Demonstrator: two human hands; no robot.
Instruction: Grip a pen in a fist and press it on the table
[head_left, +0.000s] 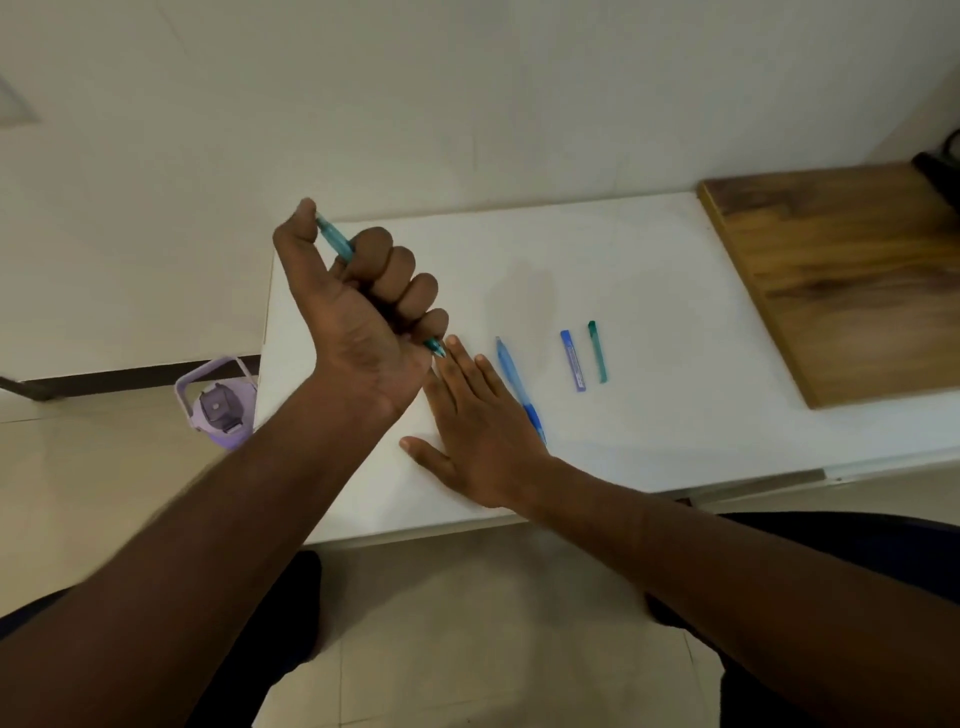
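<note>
We see white table (649, 270) set against plain off-white wall (467, 93). Wooden board (841, 275) on table's right end. Beige tiled floor (467, 623) below us. Lilac water bottle (221, 408) standing on floor beside table's left edge. Light soft, even.

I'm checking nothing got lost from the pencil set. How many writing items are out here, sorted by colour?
Teal: 2, the teal pencil gripped in the left hand and a teal tube on the white table.
Blue: 2, the blue pencil beside the flat right hand and a blue lead case.
Total: 4
</note>
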